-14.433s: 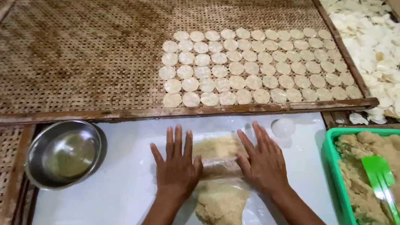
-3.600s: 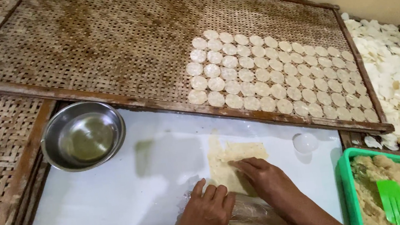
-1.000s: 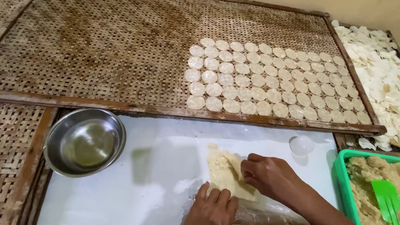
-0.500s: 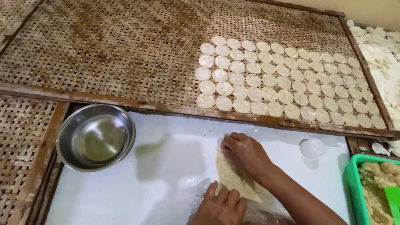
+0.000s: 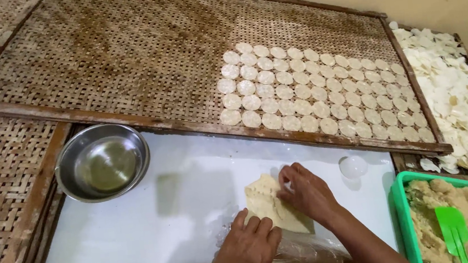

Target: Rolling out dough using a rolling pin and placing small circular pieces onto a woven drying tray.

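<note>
- We see the sheet of pale dough [image 5: 271, 204] lying on the white work surface [image 5: 142, 241], its far edge ragged and its near part running under the hands
- Our right hand [image 5: 306, 192] rests on the far right part of the sheet, fingers together and curled down onto the dough, pressing, not gripping
- Our left hand [image 5: 248, 248] lies flat at the near end, fingers slightly spread, on the plastic-wrapped rolling pin [image 5: 306, 252] that crosses the dough
- To do this well, we judge the pressure should stay even across the sheet, and the torn far edge should be smoothed gently so it does not split further
- A small clear round cutter [image 5: 353, 167] sits just right of the dough, near the right hand
- A steel bowl [image 5: 103, 167] with a little oily liquid stands well to the left, apart from the work
- The woven tray [image 5: 126, 56] behind carries rows of cut dough rounds [image 5: 310, 94]; nothing on it blocks us
- The green tub [image 5: 405, 218] of raw dough with a green scraper [image 5: 451, 231] crowds the right elbow
- A heap of white chips [image 5: 456, 95] lies far right
</note>
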